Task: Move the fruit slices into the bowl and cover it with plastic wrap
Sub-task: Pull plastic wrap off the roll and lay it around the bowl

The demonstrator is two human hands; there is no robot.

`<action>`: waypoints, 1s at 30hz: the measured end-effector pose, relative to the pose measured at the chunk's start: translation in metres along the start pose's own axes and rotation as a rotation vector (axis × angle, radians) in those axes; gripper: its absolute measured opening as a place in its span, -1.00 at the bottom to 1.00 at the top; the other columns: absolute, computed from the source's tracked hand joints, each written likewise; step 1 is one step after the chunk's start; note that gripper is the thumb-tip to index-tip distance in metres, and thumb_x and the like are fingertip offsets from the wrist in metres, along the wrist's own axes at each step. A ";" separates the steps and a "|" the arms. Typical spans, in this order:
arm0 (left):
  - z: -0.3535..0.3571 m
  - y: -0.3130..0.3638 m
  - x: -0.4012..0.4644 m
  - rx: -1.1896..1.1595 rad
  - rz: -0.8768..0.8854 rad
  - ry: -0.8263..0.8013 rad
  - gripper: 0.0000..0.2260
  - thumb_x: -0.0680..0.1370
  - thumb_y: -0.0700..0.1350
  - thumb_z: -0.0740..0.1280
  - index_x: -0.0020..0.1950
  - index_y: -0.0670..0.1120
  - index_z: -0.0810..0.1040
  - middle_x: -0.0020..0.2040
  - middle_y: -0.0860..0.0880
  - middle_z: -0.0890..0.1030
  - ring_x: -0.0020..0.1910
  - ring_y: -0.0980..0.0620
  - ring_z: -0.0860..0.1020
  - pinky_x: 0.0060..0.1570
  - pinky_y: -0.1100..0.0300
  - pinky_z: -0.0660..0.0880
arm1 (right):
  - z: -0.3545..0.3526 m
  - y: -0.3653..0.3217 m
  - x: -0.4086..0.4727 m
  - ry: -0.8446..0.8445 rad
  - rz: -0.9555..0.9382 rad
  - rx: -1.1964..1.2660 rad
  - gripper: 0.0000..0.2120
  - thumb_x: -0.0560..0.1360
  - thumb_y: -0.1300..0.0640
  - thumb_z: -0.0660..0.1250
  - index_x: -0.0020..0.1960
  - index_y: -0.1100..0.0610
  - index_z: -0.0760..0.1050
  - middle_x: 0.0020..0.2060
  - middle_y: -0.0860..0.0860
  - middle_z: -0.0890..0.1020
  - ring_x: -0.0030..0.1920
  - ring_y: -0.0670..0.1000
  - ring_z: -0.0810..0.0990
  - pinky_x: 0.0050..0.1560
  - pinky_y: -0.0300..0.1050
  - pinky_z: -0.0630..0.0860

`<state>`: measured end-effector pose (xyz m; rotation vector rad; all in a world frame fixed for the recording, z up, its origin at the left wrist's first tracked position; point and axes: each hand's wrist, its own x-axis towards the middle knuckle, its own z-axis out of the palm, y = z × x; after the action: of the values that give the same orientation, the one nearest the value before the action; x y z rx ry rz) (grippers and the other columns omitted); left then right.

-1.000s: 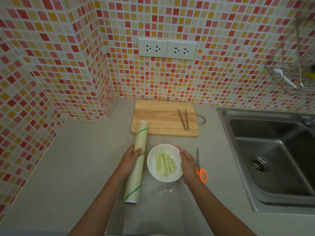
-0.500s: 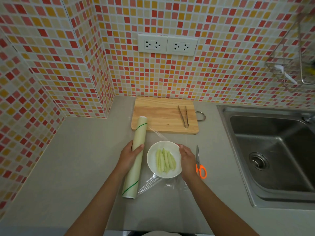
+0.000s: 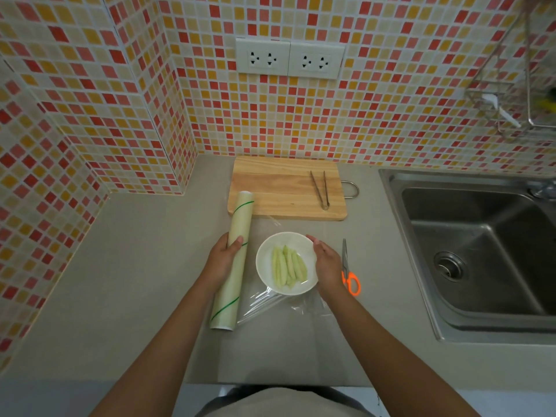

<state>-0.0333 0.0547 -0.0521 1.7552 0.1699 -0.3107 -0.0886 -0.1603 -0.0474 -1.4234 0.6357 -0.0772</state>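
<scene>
Just below the centre of the frame, a white bowl [image 3: 286,263] sits on the grey counter [image 3: 126,266], holding several pale green fruit slices [image 3: 288,265]. The slices are already in, so the step in hand looks like the covering.

Your left hand [image 3: 222,261] is curled around the middle of the plastic wrap roll [image 3: 234,260], which lies just left of the bowl, running from lower centre up toward the wooden cutting board [image 3: 285,188]. Your right hand [image 3: 328,264] is loosely cupped against the bowl's right rim, steadying it; whether its fingers grip the rim cannot be told.

A loose sheet of film [image 3: 270,302] trails from the roll's lower end, bunched and creased beneath and below the bowl.

To do this well, flatten that bunched film first, then draw a fresh length across the bowl's top, keeping it taut. Wrinkled film likely clings to itself and seals poorly.

Orange-handled scissors [image 3: 349,275] lie just right of your right hand, ready for cutting. Metal tongs [image 3: 320,189] rest on the board; a steel sink [image 3: 481,251] fills the right side.
</scene>
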 end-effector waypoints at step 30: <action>0.000 0.002 -0.007 0.032 -0.009 0.046 -0.79 0.60 0.01 0.24 0.10 -0.08 0.55 -0.07 0.01 0.60 -0.12 0.06 0.54 -0.18 0.21 0.42 | -0.009 -0.011 0.000 0.051 -0.024 -0.099 -0.78 0.56 0.18 0.27 0.08 0.24 0.64 -0.01 0.17 0.69 -0.02 0.10 0.65 0.06 0.02 0.57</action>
<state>-0.0396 0.0546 -0.0485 1.7948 0.2072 -0.2817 -0.0890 -0.1699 -0.0374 -1.5291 0.6722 -0.1024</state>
